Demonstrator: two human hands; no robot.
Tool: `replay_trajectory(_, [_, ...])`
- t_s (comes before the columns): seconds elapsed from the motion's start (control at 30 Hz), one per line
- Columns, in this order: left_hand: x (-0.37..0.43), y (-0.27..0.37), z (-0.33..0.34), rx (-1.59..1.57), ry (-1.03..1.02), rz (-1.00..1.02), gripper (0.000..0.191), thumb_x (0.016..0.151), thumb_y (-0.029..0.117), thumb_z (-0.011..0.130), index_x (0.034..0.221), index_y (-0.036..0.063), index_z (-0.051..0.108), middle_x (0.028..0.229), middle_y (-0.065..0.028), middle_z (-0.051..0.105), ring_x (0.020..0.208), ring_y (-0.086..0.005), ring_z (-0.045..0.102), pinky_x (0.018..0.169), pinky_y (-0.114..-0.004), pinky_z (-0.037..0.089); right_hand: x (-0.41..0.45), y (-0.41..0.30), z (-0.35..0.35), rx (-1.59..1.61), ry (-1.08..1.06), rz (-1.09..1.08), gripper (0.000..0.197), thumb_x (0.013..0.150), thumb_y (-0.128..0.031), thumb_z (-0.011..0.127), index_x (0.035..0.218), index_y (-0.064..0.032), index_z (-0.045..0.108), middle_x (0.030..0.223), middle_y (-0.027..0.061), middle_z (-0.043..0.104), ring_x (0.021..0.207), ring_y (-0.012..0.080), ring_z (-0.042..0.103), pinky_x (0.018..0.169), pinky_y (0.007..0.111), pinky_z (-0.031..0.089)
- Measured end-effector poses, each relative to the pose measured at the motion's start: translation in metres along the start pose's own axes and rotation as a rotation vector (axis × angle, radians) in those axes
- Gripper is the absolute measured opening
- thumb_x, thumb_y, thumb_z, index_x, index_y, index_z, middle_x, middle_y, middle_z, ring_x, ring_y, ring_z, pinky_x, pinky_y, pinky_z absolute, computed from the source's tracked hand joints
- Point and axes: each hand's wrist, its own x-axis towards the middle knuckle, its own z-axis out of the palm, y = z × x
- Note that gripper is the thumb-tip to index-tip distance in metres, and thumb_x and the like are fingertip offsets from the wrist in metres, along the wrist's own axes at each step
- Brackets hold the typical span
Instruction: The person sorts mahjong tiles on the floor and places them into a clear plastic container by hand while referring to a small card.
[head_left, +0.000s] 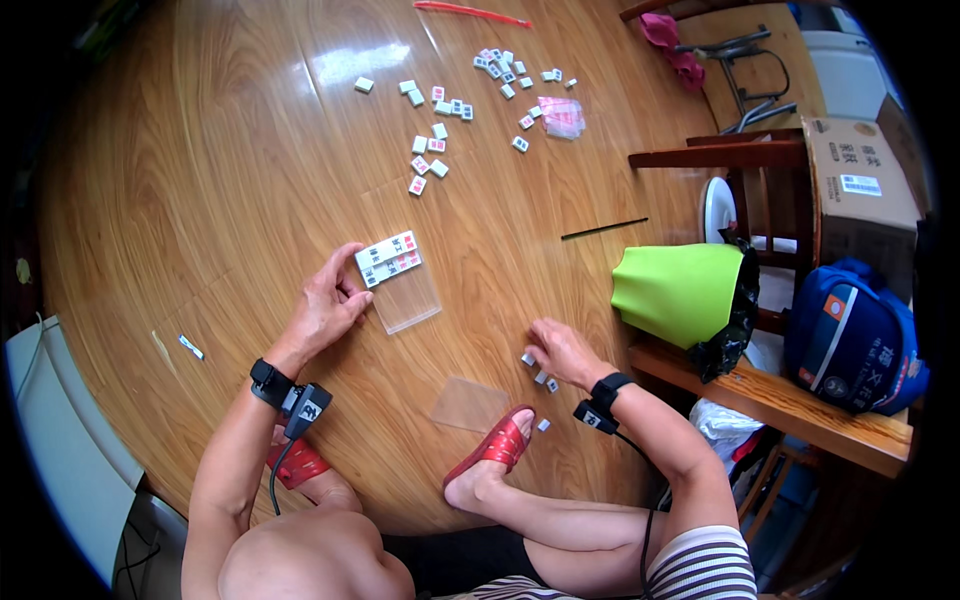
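Observation:
My left hand (330, 300) rests at the left edge of a clear plastic box (411, 301) on the wooden floor, its fingers around the corner. White game tiles (388, 259) bearing red and black characters lie in rows in the box's far part. With bent fingers, my right hand (559, 352) reaches down over a few small white tiles (541, 377); whether it grips one is hidden. A clear plastic lid (470, 405) lies flat between the box and my right foot. Farther off, loose tiles (443, 108) are scattered, several face down, with another cluster (504, 66) to their right.
A crumpled pink-and-clear wrapper (562, 118) lies by the far tiles, and a red strip (472, 12) beyond. At right are a thin black stick (604, 229), a lime-green bin (675, 292), a wooden chair (720, 154), a cardboard box (862, 169) and a blue bag (855, 337). Red slippers (504, 442) are below.

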Motion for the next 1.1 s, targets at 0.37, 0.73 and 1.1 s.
replay_trajectory(0.37, [-0.002, 0.008, -0.002, -0.005, 0.007, -0.05, 0.062, 0.089, 0.0, 0.069, 0.146, 0.0042, 0.046, 0.075, -0.0035, 0.06, 0.065, -0.0113, 0.064, 0.06, -0.028, 0.054, 0.052, -0.086, 0.013, 0.197, 0.311, -0.132, 0.015, 0.091, -0.007, 0.067, 0.102, -0.0013, 0.058, 0.096, 0.0185, 0.059, 0.088, 0.0389, 0.063, 0.073, 0.045, 0.052])
replay_trajectory(0.73, [0.002, -0.004, -0.001, 0.015, -0.002, 0.007, 0.064, 0.089, -0.001, 0.069, 0.147, 0.0043, 0.043, 0.079, -0.0036, 0.06, 0.067, -0.0101, 0.065, 0.06, -0.026, 0.057, 0.143, -0.167, 0.055, 0.497, 0.635, -0.119, 0.016, 0.088, -0.002, 0.07, 0.099, -0.001, 0.059, 0.093, 0.0168, 0.057, 0.078, 0.0327, 0.063, 0.067, 0.041, 0.053])
replay_trajectory(1.1, [0.001, -0.003, -0.002, 0.08, -0.003, 0.023, 0.066, 0.089, -0.001, 0.07, 0.148, 0.0049, 0.043, 0.079, -0.0032, 0.06, 0.067, -0.0099, 0.065, 0.061, -0.026, 0.058, 0.148, -0.179, 0.058, 0.551, 0.658, -0.086, 0.011, 0.089, -0.004, 0.07, 0.095, 0.0001, 0.062, 0.096, 0.0186, 0.06, 0.084, 0.0393, 0.064, 0.071, 0.046, 0.053])
